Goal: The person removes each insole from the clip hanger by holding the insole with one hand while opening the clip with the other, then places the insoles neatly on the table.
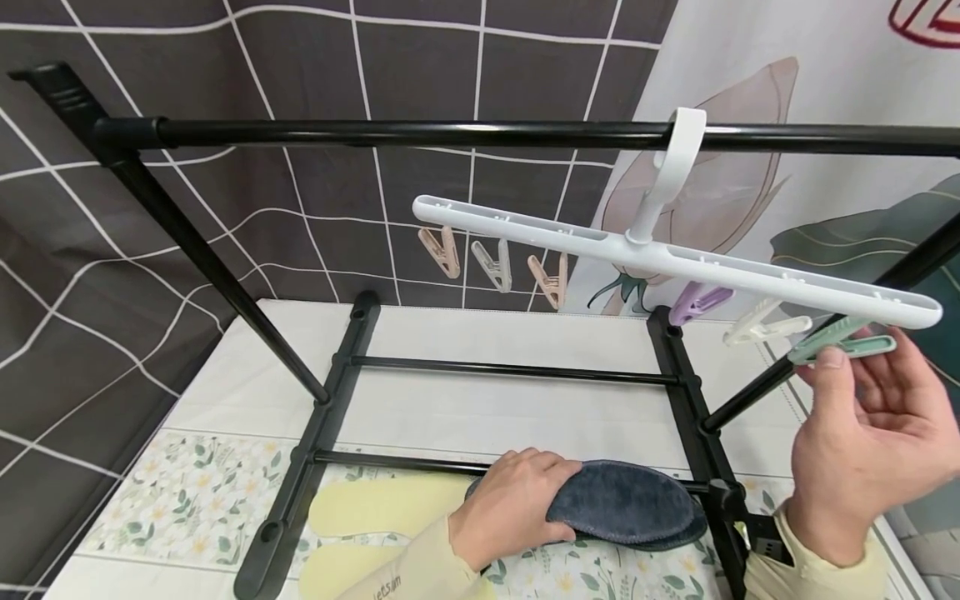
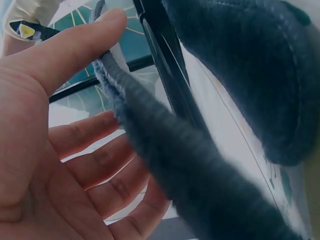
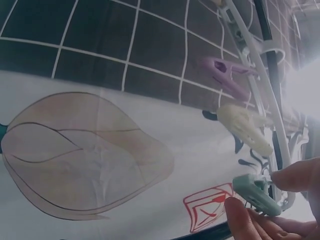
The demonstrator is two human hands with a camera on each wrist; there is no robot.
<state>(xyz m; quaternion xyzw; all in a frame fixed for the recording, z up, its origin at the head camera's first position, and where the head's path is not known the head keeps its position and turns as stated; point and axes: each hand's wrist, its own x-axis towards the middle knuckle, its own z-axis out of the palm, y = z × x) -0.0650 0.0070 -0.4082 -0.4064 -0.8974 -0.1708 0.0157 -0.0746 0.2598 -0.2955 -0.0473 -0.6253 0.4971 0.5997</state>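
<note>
My left hand (image 1: 517, 507) grips a dark blue fuzzy insole (image 1: 626, 502) low over the floor. Its thumb lies on one face and the fingers on the other in the left wrist view, where a second dark blue insole (image 2: 255, 75) shows apart from it. With thumb and fingers, my right hand (image 1: 873, 442) pinches a green clip (image 1: 840, 340) at the right end of a white clip hanger (image 1: 525, 231). A cream clip (image 1: 761, 323) and a purple clip (image 1: 697, 302) hang beside it; farther left are two peach clips and a grey one (image 1: 495, 265).
The hanger hooks over the black top bar (image 1: 405, 133) of a rack, whose black base (image 1: 517, 371) stands on the white and floral floor. Two yellow insoles (image 1: 382, 504) lie left of my left hand. A dark checked curtain (image 1: 420, 75) hangs behind.
</note>
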